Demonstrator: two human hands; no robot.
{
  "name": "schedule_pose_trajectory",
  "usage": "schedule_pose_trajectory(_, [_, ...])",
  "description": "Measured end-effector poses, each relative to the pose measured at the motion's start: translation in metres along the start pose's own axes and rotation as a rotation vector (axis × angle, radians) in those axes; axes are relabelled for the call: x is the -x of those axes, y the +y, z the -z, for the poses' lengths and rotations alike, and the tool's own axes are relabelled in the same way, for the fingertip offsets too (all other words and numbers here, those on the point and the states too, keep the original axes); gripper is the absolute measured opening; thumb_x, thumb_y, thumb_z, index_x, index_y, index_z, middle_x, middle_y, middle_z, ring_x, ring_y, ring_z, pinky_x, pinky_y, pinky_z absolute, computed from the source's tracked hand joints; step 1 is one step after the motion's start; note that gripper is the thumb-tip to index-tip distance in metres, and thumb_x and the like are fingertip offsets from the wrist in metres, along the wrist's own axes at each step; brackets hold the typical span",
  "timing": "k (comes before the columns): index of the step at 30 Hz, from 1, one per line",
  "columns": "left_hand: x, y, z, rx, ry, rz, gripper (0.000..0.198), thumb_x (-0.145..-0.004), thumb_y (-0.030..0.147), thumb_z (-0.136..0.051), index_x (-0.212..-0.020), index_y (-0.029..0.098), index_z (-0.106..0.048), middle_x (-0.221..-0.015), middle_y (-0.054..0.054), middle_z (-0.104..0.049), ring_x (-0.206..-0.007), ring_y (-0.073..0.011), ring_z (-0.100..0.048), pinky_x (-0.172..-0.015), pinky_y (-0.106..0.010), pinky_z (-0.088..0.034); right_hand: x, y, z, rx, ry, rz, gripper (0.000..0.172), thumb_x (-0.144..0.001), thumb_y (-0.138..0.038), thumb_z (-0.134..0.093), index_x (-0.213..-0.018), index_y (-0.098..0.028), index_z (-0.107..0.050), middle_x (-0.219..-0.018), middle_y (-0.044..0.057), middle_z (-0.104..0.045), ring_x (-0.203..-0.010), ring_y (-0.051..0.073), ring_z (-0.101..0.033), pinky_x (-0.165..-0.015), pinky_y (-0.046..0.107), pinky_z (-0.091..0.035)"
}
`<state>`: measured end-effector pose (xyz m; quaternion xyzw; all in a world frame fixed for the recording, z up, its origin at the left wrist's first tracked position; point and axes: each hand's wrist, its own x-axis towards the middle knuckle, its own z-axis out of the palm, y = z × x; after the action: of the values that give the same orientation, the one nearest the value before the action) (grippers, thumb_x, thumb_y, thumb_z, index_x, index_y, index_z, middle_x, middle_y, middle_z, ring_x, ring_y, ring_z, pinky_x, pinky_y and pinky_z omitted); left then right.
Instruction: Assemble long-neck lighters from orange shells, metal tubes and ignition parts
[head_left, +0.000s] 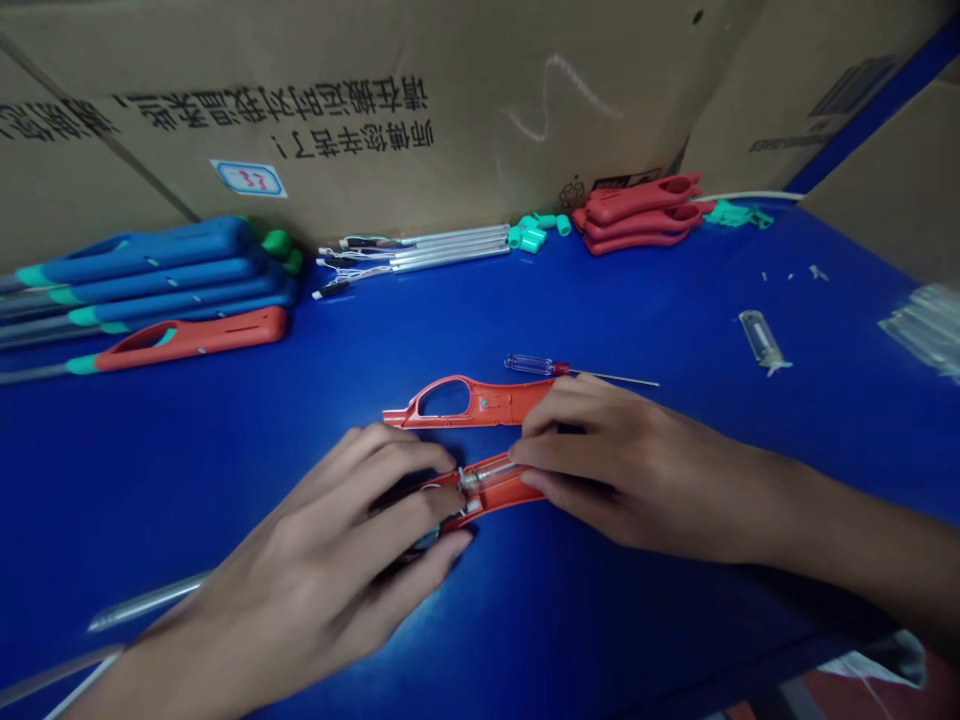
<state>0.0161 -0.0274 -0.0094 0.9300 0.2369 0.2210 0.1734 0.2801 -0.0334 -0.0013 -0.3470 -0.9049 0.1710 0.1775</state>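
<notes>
An open orange lighter half-shell (517, 490) lies on the blue table between my hands, with a clear fuel tank (491, 470) inside it. My left hand (367, 520) grips the left part of this half-shell, fingers curled over small inner parts that are mostly hidden. Closed around its right end, my right hand (600, 450) has its fingertips at the tank. Just beyond lies the matching orange half-shell (495, 405), hollow side up, its right end behind my right fingers. A screwdriver (536, 365) with a clear handle rests behind that.
Blue lighters (165, 270) and a red one (202, 335) lie at the left. Metal tubes with wires (450, 247), green pieces (532, 235) and red shells (637, 215) line the cardboard wall (480, 100). A loose clear tank (761, 340) sits at the right.
</notes>
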Motion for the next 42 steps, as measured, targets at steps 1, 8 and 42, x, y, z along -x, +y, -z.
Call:
schedule_pose_trajectory(1, [0.0003, 0.0000, -0.0003, 0.000, 0.011, 0.004, 0.019, -0.087, 0.010, -0.067, -0.105, 0.015, -0.065, -0.109, -0.009, -0.060, -0.101, -0.0216, -0.057, -0.087, -0.038, -0.050, 0.0001, -0.0002, 0.0001, 0.003, 0.000, 0.000, 0.020, -0.098, -0.017, -0.052, -0.093, -0.013, -0.071, -0.091, 0.006, -0.066, -0.092, 0.018, -0.061, -0.099, 0.040, -0.044])
schedule_pose_trajectory(8, [-0.0018, 0.0008, -0.0026, -0.022, 0.033, 0.008, 0.019, -0.087, 0.013, -0.068, -0.106, 0.013, -0.065, -0.108, -0.011, -0.062, -0.102, -0.0227, -0.059, -0.086, -0.039, -0.051, 0.0018, -0.0003, -0.0003, 0.035, 0.002, 0.013, 0.021, -0.098, -0.017, -0.051, -0.092, -0.013, -0.071, -0.091, 0.007, -0.066, -0.092, 0.020, -0.061, -0.098, 0.041, -0.045])
schedule_pose_trajectory(42, [-0.0014, 0.0017, -0.0012, 0.018, 0.019, 0.035, 0.025, -0.087, 0.011, -0.069, -0.110, 0.014, -0.061, -0.107, -0.007, -0.064, -0.102, -0.0208, -0.058, -0.087, -0.038, -0.049, 0.0006, -0.0021, 0.0005, 0.012, 0.013, -0.006, 0.022, -0.099, -0.019, -0.050, -0.094, -0.013, -0.071, -0.092, 0.007, -0.066, -0.091, 0.018, -0.061, -0.099, 0.039, -0.045])
